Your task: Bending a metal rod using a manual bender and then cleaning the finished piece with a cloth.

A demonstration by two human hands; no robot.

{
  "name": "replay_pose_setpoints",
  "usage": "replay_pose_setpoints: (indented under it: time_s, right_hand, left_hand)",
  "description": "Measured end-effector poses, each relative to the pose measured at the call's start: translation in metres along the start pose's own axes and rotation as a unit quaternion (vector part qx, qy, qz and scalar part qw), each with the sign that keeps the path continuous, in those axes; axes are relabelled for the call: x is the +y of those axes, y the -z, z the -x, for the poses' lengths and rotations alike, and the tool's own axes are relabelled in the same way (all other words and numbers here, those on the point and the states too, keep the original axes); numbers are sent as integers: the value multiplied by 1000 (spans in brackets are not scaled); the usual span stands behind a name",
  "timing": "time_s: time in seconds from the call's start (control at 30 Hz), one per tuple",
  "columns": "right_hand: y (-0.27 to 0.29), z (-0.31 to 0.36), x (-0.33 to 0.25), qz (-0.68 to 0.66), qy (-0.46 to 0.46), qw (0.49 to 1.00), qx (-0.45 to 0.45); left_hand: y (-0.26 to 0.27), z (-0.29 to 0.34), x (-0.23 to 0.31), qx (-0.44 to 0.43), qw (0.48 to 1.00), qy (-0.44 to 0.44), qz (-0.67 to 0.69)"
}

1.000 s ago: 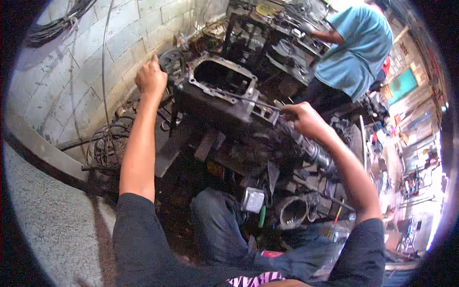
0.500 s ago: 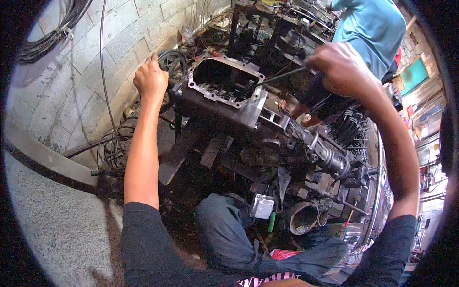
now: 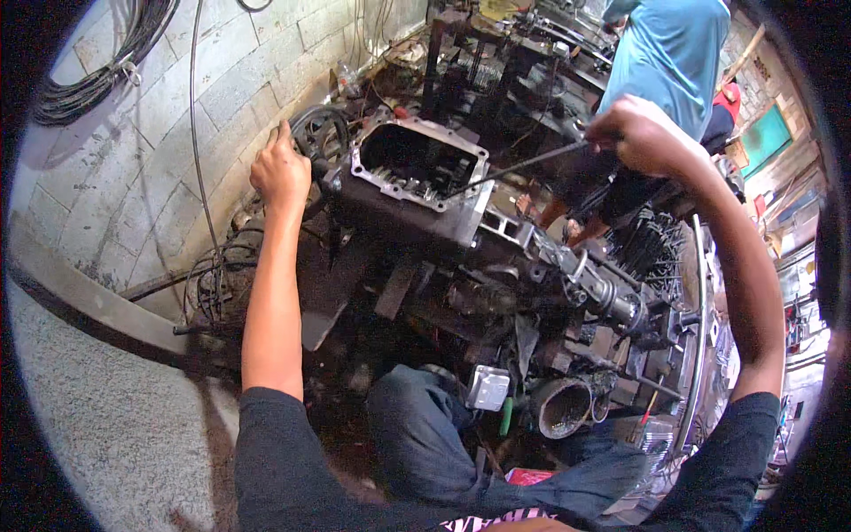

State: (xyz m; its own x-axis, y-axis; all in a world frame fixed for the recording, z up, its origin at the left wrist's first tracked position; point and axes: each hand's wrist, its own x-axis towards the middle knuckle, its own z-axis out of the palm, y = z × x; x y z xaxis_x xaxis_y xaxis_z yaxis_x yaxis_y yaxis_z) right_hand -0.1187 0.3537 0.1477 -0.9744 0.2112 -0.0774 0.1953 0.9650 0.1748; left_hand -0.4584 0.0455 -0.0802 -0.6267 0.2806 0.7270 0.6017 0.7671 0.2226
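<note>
A dark metal gearbox housing point(image 3: 403, 211) with a wide rimmed opening lies in front of me; metal gear parts point(image 3: 412, 184) show inside. My right hand point(image 3: 643, 135), raised to the right of the housing, is closed round the upper end of a long dark metal bar point(image 3: 532, 162). The bar slants down to the left, its lower end inside the opening. Beyond the housing's left end my left hand point(image 3: 282, 173) is closed, next to a dark wheel point(image 3: 321, 133). Whatever its fingers grip is hidden.
A person in a blue shirt point(image 3: 669, 58) stands at the back right, beside a bundle of dark rods point(image 3: 647, 257). A block wall point(image 3: 230, 106) runs along the left. Below the housing are a silver tray point(image 3: 487, 387), a green handle point(image 3: 506, 417) and a round metal casing point(image 3: 565, 408).
My right hand has shifted slightly right and down with the bar, which still enters the opening. My left hand keeps its place by the housing's end. The person in blue has moved a little.
</note>
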Motion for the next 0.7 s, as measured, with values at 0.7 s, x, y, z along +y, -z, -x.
replay_pose_setpoints:
  time_s: [0.7]
  right_hand:
    - [32,14,-73,168,31,979,111]
  left_hand:
    - [5,8,17,20,997,61,53]
